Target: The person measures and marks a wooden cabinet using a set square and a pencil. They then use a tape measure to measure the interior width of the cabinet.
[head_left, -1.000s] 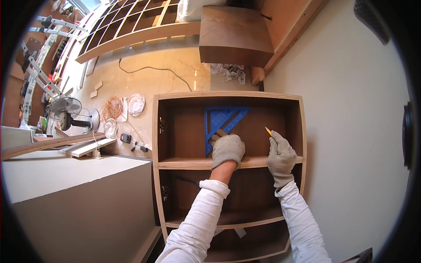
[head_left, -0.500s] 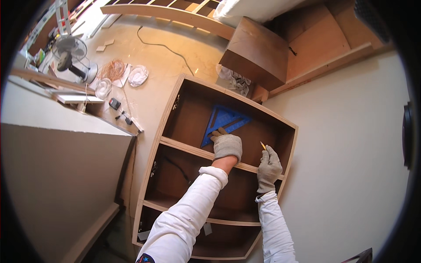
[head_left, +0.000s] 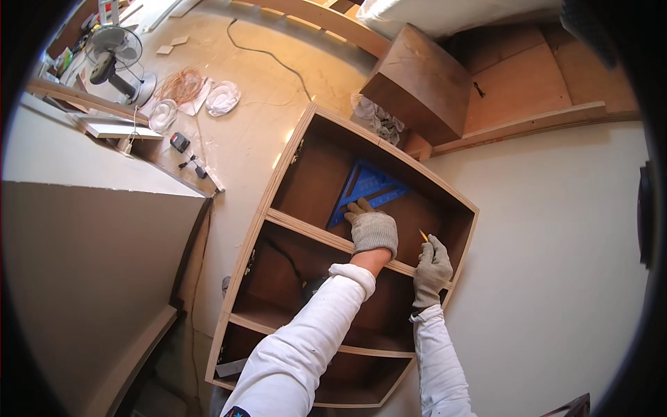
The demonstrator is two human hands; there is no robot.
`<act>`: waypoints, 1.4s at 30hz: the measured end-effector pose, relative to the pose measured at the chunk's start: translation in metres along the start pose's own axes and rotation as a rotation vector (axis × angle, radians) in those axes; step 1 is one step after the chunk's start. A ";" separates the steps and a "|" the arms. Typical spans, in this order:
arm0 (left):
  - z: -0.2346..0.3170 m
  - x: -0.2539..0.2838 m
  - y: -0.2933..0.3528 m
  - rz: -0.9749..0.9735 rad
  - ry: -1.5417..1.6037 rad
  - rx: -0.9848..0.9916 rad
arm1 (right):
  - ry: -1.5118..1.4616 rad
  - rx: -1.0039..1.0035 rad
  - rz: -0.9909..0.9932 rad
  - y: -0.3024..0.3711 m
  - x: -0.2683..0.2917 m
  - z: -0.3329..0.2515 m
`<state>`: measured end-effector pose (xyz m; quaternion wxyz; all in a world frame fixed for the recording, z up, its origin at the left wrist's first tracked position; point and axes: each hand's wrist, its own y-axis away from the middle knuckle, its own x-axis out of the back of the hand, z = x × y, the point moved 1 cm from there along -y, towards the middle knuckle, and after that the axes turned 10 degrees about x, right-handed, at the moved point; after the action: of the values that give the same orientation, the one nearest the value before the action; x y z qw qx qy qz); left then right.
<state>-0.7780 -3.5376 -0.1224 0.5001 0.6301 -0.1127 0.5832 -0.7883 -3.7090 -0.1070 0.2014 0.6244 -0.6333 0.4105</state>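
A wooden cabinet [head_left: 306, 226] with dark brown compartments and pale plywood edges lies in front of me. Inside its far compartment is a blue triangular speed square [head_left: 372, 186], flat against the brown panel. My left hand [head_left: 374, 231], in a grey knit glove, reaches over the divider, its fingers on the square's lower side and gripping it there; the fingertips are partly hidden. To the right, my gloved right hand [head_left: 433, 267] pinches a yellow pencil [head_left: 423, 236], its tip pointing up and left over the same compartment, apart from the square.
Hinges [head_left: 299, 151] sit on the cabinet's left side. A black cord [head_left: 281, 254] lies in the middle compartment. On the left floor stand a fan [head_left: 114, 69], coiled wire [head_left: 182, 85] and a charger [head_left: 180, 142]. A brown box [head_left: 424, 80] stands beyond, with a pale wall [head_left: 549, 229] at right.
My view has shifted slightly, so the cabinet sits a little further right. Both hands keep about the same places over it, with the square and the pencil still held.
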 end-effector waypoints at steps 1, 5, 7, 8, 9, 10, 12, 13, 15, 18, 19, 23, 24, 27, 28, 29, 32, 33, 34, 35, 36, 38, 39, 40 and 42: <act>0.000 -0.001 0.000 0.022 0.003 -0.007 | 0.007 0.000 -0.004 0.000 0.000 0.001; -0.001 -0.003 -0.005 -0.022 0.006 -0.003 | -0.003 -0.004 -0.002 -0.002 -0.002 -0.004; -0.001 -0.002 -0.003 0.019 0.018 -0.005 | 0.005 -0.011 -0.001 -0.002 -0.001 -0.007; -0.001 -0.001 -0.003 0.001 0.025 -0.007 | 0.009 0.000 0.004 -0.002 -0.001 -0.007; -0.001 0.001 -0.003 -0.016 0.033 -0.010 | 0.013 0.011 0.009 -0.002 -0.001 -0.006; -0.001 0.003 -0.003 -0.035 0.041 -0.012 | 0.016 0.022 0.013 -0.001 -0.001 -0.004; -0.002 -0.003 -0.001 -0.004 0.021 -0.022 | -0.019 0.019 0.019 0.001 -0.003 0.001; -0.001 -0.005 -0.001 0.011 0.011 -0.026 | -0.037 0.017 0.022 0.002 -0.003 0.002; 0.002 0.002 -0.001 -0.086 0.002 -0.006 | -0.097 -0.042 -0.021 0.000 -0.001 0.001; 0.005 0.002 -0.002 -0.129 -0.004 0.017 | -0.130 -0.136 -0.096 -0.006 0.001 -0.007; 0.005 0.000 -0.003 -0.127 -0.004 0.024 | -0.132 -0.167 -0.123 -0.009 0.001 -0.011; 0.004 -0.001 -0.003 -0.113 0.070 0.027 | -0.279 -0.398 -0.362 -0.039 0.006 -0.031; 0.003 0.003 -0.003 -0.129 0.085 0.027 | -0.283 -0.339 -0.358 -0.050 0.004 -0.055; 0.007 0.006 -0.006 -0.204 0.084 0.029 | -0.231 0.200 -0.422 -0.081 -0.027 -0.090; 0.008 0.005 -0.007 -0.234 0.070 0.031 | -0.147 0.397 -0.458 -0.092 -0.040 -0.103; 0.011 0.002 -0.006 -0.228 0.099 0.029 | -0.059 0.590 -0.491 -0.101 -0.051 -0.119; 0.015 -0.015 -0.010 -0.092 0.070 0.085 | 0.365 0.700 -0.668 -0.123 -0.091 -0.161; 0.016 -0.019 -0.014 -0.091 0.101 0.107 | 0.457 0.718 -0.704 -0.128 -0.106 -0.175; 0.016 -0.022 -0.019 -0.088 0.133 0.131 | 0.551 0.738 -0.738 -0.132 -0.120 -0.188; 0.014 -0.024 -0.024 -0.091 0.162 0.156 | 0.643 0.755 -0.775 -0.134 -0.132 -0.195; 0.011 -0.009 -0.019 -0.210 0.208 0.117 | 0.654 0.759 -0.763 -0.137 -0.135 -0.185; 0.015 -0.014 -0.013 -0.159 0.166 0.113 | 0.668 0.806 -0.740 -0.141 -0.145 -0.175; 0.014 -0.014 -0.013 -0.127 0.152 0.125 | 0.693 0.832 -0.744 -0.142 -0.152 -0.177; 0.014 -0.012 -0.016 -0.159 0.184 0.146 | 0.718 0.859 -0.747 -0.144 -0.158 -0.179; 0.014 -0.008 -0.015 -0.236 0.230 0.166 | 0.738 0.889 -0.738 -0.146 -0.166 -0.174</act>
<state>-0.7613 -3.5447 -0.1341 0.5211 0.6073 0.0685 0.5958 -0.6704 -3.4539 -0.0939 0.2551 0.6419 -0.0403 0.7220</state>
